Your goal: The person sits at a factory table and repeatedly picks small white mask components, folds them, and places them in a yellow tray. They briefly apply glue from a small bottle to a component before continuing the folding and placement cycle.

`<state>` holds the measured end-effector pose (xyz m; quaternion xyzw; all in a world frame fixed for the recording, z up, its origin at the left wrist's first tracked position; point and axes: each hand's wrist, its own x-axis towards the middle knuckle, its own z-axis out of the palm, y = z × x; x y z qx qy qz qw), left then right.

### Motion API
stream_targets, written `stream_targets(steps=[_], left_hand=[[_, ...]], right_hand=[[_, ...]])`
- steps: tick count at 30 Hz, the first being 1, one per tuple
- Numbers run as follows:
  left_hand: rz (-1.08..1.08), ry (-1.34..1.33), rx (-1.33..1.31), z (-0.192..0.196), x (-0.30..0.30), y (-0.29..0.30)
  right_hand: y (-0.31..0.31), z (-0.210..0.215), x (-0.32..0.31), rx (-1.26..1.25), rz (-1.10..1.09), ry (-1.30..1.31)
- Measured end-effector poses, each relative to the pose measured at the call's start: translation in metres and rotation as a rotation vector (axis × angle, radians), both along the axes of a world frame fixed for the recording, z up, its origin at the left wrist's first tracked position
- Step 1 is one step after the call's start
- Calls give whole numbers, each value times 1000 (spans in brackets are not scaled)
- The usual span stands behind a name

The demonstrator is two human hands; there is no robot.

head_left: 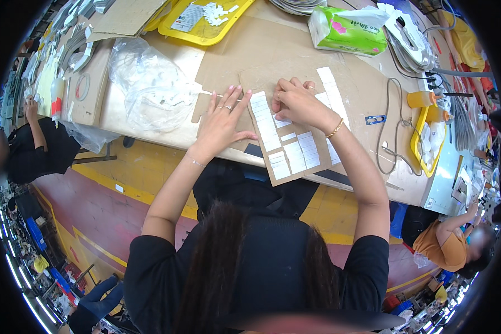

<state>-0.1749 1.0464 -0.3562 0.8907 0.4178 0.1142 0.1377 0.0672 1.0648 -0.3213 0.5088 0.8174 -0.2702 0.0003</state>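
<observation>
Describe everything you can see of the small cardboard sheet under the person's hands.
The small cardboard sheet is brown, flat and looks thin, with white rectangular pieces laid on it in columns and blocks, brown gaps between. It lies askew over a larger brown cardboard, its lower corner jutting past the table's near edge. The left hand is spread at its left edge; the right hand, fingers bent, hides part of it, so contact there is unclear.

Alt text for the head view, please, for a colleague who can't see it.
A person's right hand curls over a cardboard sheet bearing rows of white pieces, while the left hand spreads at its left edge. Farther back on the table are a yellow tray, a green tissue pack and, to the left, a clear plastic bag.
</observation>
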Motion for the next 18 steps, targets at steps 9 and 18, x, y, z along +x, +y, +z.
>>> stream_targets(steps=[9,18], left_hand=[[-21,54,-24,-8,6,22],[-40,86,-63,-4,9,39]], right_hand=[[1,0,6,43,23,0],[3,-2,11,26,16,-8]])
